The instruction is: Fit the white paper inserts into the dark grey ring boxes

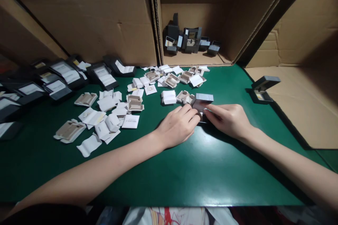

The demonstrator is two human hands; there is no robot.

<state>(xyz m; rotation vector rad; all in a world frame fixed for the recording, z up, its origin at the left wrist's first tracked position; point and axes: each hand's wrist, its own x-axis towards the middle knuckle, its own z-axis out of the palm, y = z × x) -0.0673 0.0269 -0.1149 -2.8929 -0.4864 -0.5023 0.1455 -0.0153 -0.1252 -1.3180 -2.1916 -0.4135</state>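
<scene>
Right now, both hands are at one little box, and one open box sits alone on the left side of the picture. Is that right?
Not quite: the lone open box is on the right, not the left, as the head view shows. The left hand and right hand are at one little box, as you said.

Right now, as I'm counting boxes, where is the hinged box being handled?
In the head view, the hinged box is right of centre, between the left hand and right hand, just right of a cardboard insert.
</scene>
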